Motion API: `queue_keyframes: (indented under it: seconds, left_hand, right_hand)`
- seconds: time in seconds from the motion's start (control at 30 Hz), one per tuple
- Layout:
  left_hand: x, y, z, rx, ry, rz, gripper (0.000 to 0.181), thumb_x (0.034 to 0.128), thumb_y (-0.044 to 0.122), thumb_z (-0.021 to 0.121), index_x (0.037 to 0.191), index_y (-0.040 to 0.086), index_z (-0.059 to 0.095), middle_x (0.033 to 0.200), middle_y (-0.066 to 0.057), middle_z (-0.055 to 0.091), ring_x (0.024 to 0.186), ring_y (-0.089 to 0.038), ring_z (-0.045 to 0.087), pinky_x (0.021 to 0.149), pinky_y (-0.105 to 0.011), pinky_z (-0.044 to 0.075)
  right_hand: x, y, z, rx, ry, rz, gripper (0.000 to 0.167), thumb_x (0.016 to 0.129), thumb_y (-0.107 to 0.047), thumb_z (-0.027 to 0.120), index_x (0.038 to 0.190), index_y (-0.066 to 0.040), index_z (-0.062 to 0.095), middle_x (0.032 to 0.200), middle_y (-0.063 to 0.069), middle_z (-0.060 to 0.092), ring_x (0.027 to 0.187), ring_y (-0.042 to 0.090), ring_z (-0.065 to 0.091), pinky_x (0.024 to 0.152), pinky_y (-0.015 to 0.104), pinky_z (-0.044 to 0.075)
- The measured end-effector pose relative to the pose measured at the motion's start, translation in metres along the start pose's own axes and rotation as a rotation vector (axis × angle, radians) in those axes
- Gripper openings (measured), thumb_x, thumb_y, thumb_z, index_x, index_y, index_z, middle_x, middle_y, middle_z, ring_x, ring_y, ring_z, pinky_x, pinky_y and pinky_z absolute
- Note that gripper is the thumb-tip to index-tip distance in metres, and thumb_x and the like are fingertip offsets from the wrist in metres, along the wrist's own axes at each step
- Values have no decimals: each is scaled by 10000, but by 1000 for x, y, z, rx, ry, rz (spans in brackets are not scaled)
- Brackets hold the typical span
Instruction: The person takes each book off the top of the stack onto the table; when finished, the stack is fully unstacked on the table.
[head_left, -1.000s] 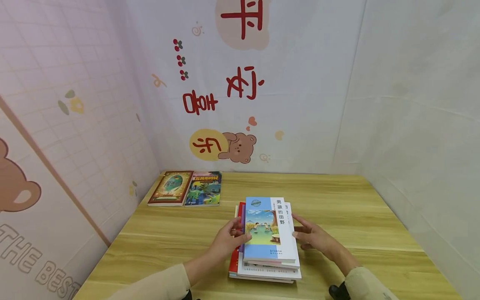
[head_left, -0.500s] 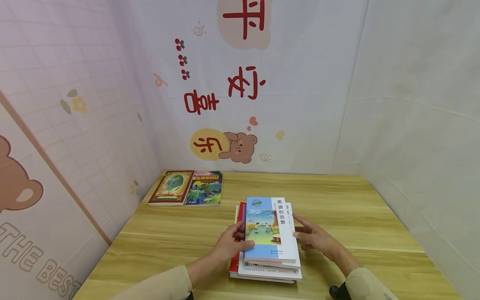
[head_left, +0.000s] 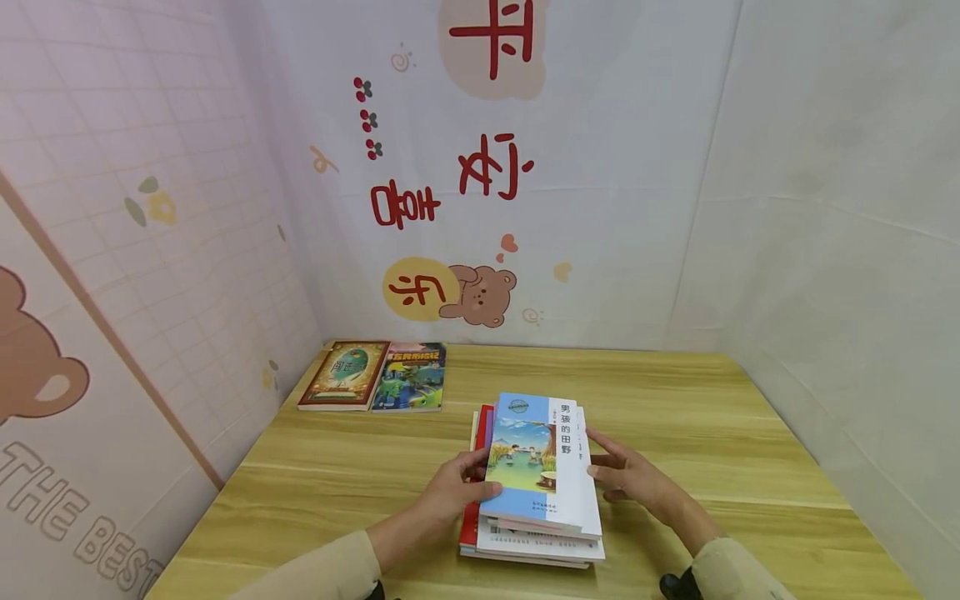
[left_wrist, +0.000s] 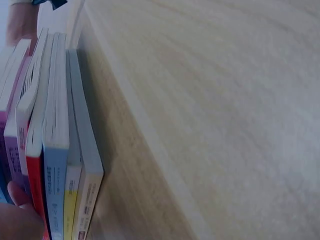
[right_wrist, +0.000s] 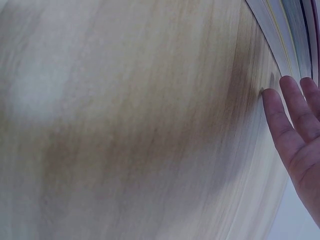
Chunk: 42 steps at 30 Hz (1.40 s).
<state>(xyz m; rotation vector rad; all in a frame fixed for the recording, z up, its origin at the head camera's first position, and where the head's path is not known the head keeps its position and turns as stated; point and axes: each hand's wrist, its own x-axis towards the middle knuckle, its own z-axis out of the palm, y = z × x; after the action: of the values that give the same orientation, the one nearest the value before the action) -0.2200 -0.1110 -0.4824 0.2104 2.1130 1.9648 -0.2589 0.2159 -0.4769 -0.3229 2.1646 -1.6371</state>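
A stack of several paperback books [head_left: 536,548] stands in front of me on the wooden table [head_left: 675,392]. On top lies a blue and white book [head_left: 525,462] with a picture of children in water, turned a little askew to those below. My left hand [head_left: 448,493] pinches its left edge, thumb on the cover and fingers mostly hidden at the side. The left wrist view shows the uneven book spines [left_wrist: 55,175] beside that hand. My right hand [head_left: 637,485] touches the right side of the stack; its fingers [right_wrist: 295,110] look fairly straight in the right wrist view.
At the back left, a brown-framed book [head_left: 345,375] and a colourful cartoon book [head_left: 408,379] lie flat side by side. Printed cloth walls [head_left: 600,167] close off the table at the back and both sides.
The top book has turned slightly, its near end shifting left and its far end right. My left thumb has slid nearer to me along its cover. The right hand stays in place.
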Motion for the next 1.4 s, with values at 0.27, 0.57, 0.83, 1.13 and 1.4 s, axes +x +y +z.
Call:
queue_keyframes:
  seconds: [0.27, 0.57, 0.83, 1.13, 1.4]
  left_hand:
    - [4, 4, -6, -83, -10, -84, 665, 862, 19, 734, 1450, -65, 435, 1234, -129, 581, 1059, -233, 522, 931, -322, 479]
    - [9, 12, -17, -91, -3, -79, 637, 833, -85, 656, 1430, -75, 436, 1245, -145, 571, 1005, -227, 583, 848, -321, 548]
    - [8, 11, -32, -123, -91, -101, 642, 880, -54, 631, 1465, -63, 368, 1430, -207, 485, 1121, -270, 593, 915, -371, 536]
    - [3, 5, -43, -204, -120, -100, 741, 895, -44, 627, 1555, 52, 305, 1533, -229, 361, 1126, -264, 611, 898, -387, 544]
    - [0, 1, -56, -231, -56, -32, 750, 886, -35, 621, 1559, 76, 309, 1469, -192, 450, 1051, -228, 640, 837, -356, 565]
  right_hand:
    - [-1, 1, 1, 5, -4, -2, 766, 988, -276, 625, 1603, -171, 182, 1479, 353, 355, 1246, 406, 525, 892, 523, 503]
    - [1, 5, 1, 17, -16, -14, 765, 989, -268, 624, 1604, -178, 179, 1479, 349, 359, 1246, 399, 527, 906, 537, 495]
    - [1, 5, 1, 13, -15, -16, 753, 992, -269, 618, 1602, -165, 188, 1474, 345, 371, 1238, 382, 533, 909, 532, 494]
    - [1, 5, 2, 11, -3, -3, 761, 989, -276, 623, 1603, -172, 185, 1478, 344, 366, 1225, 375, 546, 905, 520, 497]
    - [0, 4, 2, 3, 7, 8, 764, 988, -284, 626, 1603, -172, 186, 1473, 343, 372, 1207, 352, 557, 882, 492, 507]
